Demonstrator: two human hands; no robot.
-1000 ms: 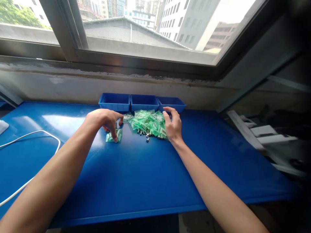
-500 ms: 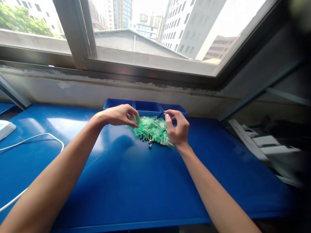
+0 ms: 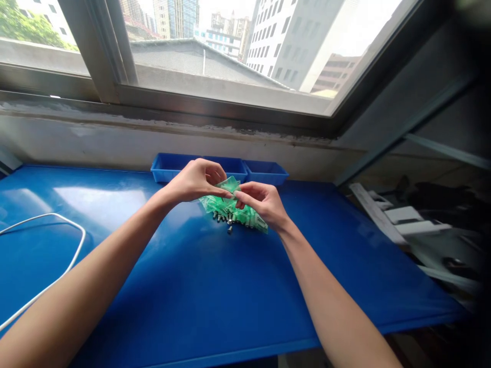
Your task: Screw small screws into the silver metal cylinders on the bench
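A small green-tinted clear plastic bag (image 3: pixel 229 185) is pinched between my two hands above a heap of similar bags. My left hand (image 3: pixel 197 180) grips its left side with thumb and fingers. At its right edge, my right hand (image 3: pixel 264 200) closes thumb against fingertips on the bag. Whether the right fingers also hold a small part cannot be made out. Beneath them lies the pile of green plastic bags (image 3: pixel 249 217), partly hidden by the hands. Several small metal screw-like parts (image 3: pixel 219 217) lie along its front edge, one of them (image 3: pixel 229 230) slightly apart on the table.
Blue bins (image 3: pixel 266 171) stand in a row behind the pile, against the wall under the window. A white cable (image 3: pixel 82 237) curves over the left of the blue table (image 3: pixel 199 301). White and grey items (image 3: pixel 406 217) sit beyond its right edge.
My hands have come together over the pile, the right moving left to meet the bag in the left hand. The view has shifted slightly, and the white device at the left has left the frame.
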